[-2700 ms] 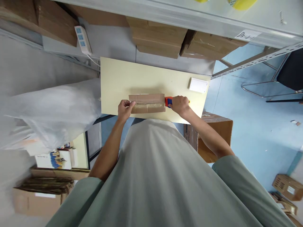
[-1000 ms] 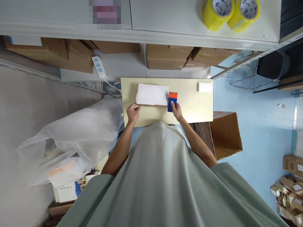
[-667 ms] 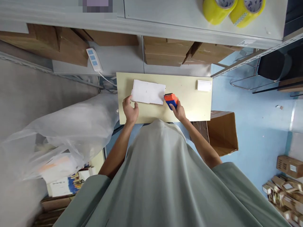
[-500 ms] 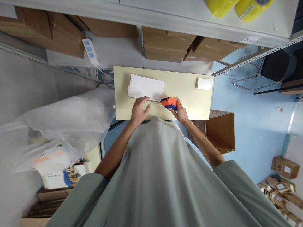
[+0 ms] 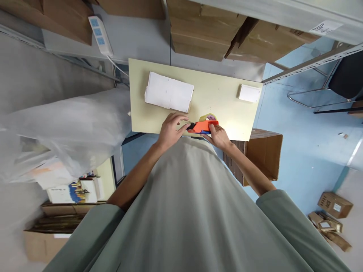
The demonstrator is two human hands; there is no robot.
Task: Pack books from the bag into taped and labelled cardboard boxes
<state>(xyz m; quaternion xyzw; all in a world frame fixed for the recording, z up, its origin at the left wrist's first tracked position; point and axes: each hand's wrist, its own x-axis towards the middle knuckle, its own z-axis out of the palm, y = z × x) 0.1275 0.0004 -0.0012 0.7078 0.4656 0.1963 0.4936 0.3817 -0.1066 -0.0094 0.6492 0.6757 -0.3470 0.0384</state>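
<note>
An orange and blue tape dispenser (image 5: 203, 126) with a roll of clear tape is held over the near edge of a pale yellow table (image 5: 218, 98). My right hand (image 5: 219, 136) grips its handle from the right. My left hand (image 5: 171, 130) is at the dispenser's front end, fingers curled and pinching there. A flat white box (image 5: 168, 91) lies on the table behind my left hand, untouched.
A small white box (image 5: 249, 93) sits at the table's right end. An open cardboard carton (image 5: 259, 155) stands on the blue floor to the right. A big clear plastic bag (image 5: 65, 128) fills the left. Cardboard boxes (image 5: 204, 34) and a power strip (image 5: 100, 34) lie beyond the table.
The brown taped parcel got turned to its white side. My left hand left the box and came to the dispenser's front. My right hand drew the dispenser back to the table's near edge.
</note>
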